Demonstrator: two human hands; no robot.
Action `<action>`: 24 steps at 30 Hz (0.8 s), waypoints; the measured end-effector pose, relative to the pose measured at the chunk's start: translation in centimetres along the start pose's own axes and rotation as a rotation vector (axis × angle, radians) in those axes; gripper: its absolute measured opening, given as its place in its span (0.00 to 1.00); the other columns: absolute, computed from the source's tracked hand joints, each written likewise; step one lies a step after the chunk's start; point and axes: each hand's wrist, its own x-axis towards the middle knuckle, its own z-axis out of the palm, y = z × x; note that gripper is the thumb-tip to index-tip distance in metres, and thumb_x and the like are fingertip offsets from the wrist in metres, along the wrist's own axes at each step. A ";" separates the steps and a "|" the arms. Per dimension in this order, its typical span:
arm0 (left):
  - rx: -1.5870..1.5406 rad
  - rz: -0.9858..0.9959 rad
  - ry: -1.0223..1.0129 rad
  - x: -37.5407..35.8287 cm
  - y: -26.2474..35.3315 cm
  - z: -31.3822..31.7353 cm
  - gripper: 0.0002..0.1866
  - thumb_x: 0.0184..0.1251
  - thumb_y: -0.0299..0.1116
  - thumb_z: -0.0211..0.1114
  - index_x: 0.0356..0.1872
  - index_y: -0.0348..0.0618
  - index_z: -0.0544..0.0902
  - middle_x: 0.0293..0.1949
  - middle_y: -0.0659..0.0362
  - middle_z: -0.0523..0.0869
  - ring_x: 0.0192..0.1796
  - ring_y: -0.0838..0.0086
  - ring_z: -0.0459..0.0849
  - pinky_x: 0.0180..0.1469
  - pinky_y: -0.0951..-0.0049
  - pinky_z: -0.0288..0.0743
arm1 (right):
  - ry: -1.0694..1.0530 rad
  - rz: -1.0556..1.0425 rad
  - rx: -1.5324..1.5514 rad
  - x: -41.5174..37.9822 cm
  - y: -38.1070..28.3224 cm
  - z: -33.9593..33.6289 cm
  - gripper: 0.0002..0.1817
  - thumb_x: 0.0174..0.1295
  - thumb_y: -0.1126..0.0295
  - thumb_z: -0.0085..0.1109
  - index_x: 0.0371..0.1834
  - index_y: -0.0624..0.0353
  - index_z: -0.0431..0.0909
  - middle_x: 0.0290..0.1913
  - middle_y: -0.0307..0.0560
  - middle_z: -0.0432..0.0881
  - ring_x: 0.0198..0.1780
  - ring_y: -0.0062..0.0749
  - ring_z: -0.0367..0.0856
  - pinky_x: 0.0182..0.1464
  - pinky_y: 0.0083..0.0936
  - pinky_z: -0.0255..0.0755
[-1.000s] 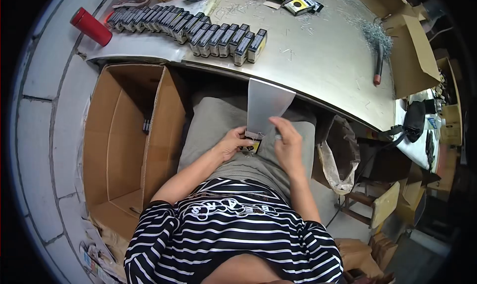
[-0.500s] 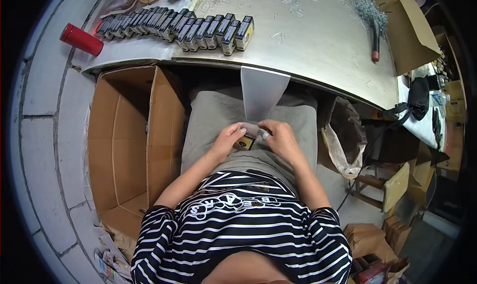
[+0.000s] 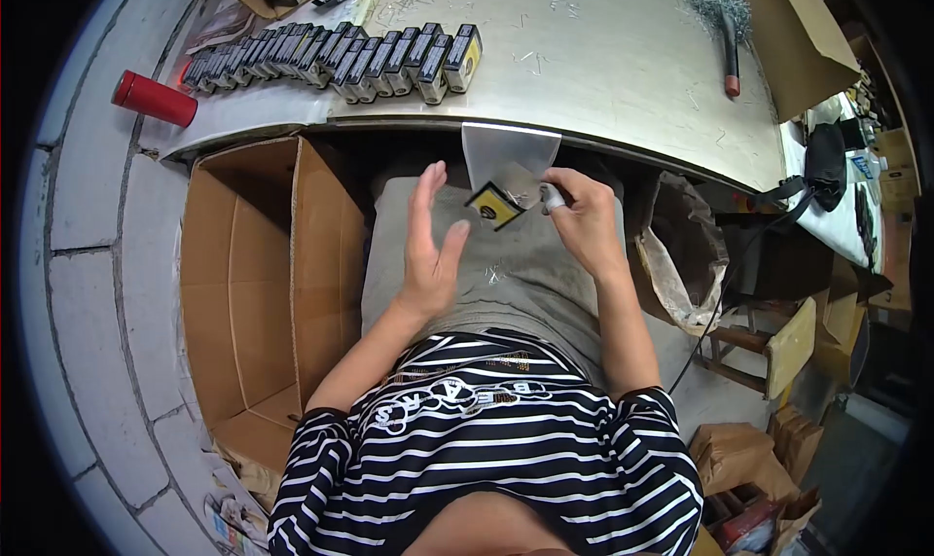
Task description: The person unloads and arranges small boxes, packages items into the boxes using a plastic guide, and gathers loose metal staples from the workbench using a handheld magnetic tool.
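Observation:
My right hand (image 3: 584, 215) pinches the edge of a small clear plastic packet with a black-and-yellow printed end (image 3: 496, 207), held tilted above my lap. Thin wire-like bits seem to show through its clear part, though blur hides the detail. A pale wrap covers one fingertip of that hand. To the left of the packet, my left hand (image 3: 431, 250) is open, thumb and fingers apart, holding nothing. A grey cloth (image 3: 409, 284) covers my lap, and a few shiny wire bits (image 3: 494, 274) lie on it. Behind the packet, a translucent sheet (image 3: 506, 149) hangs from the table edge.
Small black-and-yellow boxes (image 3: 399, 65) stand in a row on the metal table (image 3: 603, 79). A red flask (image 3: 154, 99) lies left, above a cardboard box (image 3: 243, 284). A wire pile (image 3: 715, 6) and dark-handled tool (image 3: 731, 65) lie right, above an open sack (image 3: 681, 254).
My left hand has let go of the packet and opened, moving up and left. My right hand has lifted the packet forward, away from my body. Wire bits now show on the lap cloth.

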 end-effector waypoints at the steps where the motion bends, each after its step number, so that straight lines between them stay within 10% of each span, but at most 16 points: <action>1: 0.003 -0.007 -0.004 -0.1 -0.3 -0.1 0.31 0.71 0.34 0.54 0.70 0.30 0.56 0.68 0.43 0.63 0.70 0.57 0.63 0.71 0.62 0.54 | -0.034 -0.016 0.166 -0.3 -0.7 -0.3 0.10 0.55 0.85 0.55 0.39 0.66 0.81 0.29 0.43 0.83 0.28 0.23 0.80 0.33 0.19 0.76; 8: -0.466 -0.434 -0.308 -1.4 -1.9 1.4 0.24 0.66 0.26 0.64 0.61 0.32 0.69 0.50 0.55 0.80 0.51 0.75 0.79 0.54 0.76 0.73 | -0.115 0.267 0.628 -1.5 0.4 -0.9 0.07 0.61 0.80 0.56 0.41 0.67 0.81 0.34 0.43 0.83 0.30 0.23 0.81 0.34 0.16 0.76; 13: -0.347 -0.266 -0.112 -2.4 0.1 2.1 0.28 0.61 0.26 0.68 0.61 0.32 0.69 0.46 0.53 0.81 0.45 0.71 0.82 0.47 0.74 0.78 | -0.139 0.526 0.780 -4.0 -0.6 1.4 0.31 0.73 0.49 0.37 0.53 0.68 0.78 0.43 0.49 0.83 0.43 0.28 0.81 0.47 0.24 0.76; 14: -0.171 -0.162 -0.126 -2.5 0.0 1.9 0.30 0.59 0.26 0.70 0.61 0.32 0.69 0.44 0.51 0.82 0.42 0.70 0.84 0.43 0.74 0.80 | -0.358 0.650 0.752 -4.0 -1.9 0.6 0.30 0.73 0.50 0.41 0.62 0.68 0.71 0.53 0.50 0.80 0.54 0.34 0.78 0.57 0.30 0.71; 15: 0.112 0.201 -0.176 -1.9 -0.7 1.5 0.31 0.54 0.31 0.74 0.58 0.34 0.72 0.40 0.48 0.81 0.36 0.63 0.85 0.35 0.70 0.81 | -0.359 0.654 0.755 -4.1 -2.2 1.4 0.30 0.73 0.50 0.41 0.62 0.68 0.71 0.53 0.50 0.80 0.54 0.34 0.78 0.57 0.30 0.71; 18: 0.298 0.405 -0.173 -1.6 -0.8 1.3 0.30 0.51 0.35 0.76 0.54 0.36 0.74 0.38 0.48 0.81 0.34 0.57 0.84 0.31 0.67 0.80 | -0.208 0.538 1.326 -3.7 -2.8 2.9 0.20 0.68 0.63 0.46 0.54 0.67 0.75 0.47 0.47 0.82 0.48 0.24 0.79 0.52 0.21 0.70; 24: 0.324 0.194 -0.239 -2.6 -2.0 0.2 0.28 0.51 0.29 0.76 0.53 0.36 0.74 0.38 0.49 0.83 0.35 0.65 0.86 0.35 0.73 0.81 | -0.299 0.483 0.946 -3.5 -2.2 2.5 0.18 0.57 0.83 0.46 0.51 0.69 0.78 0.45 0.47 0.84 0.46 0.25 0.80 0.54 0.23 0.72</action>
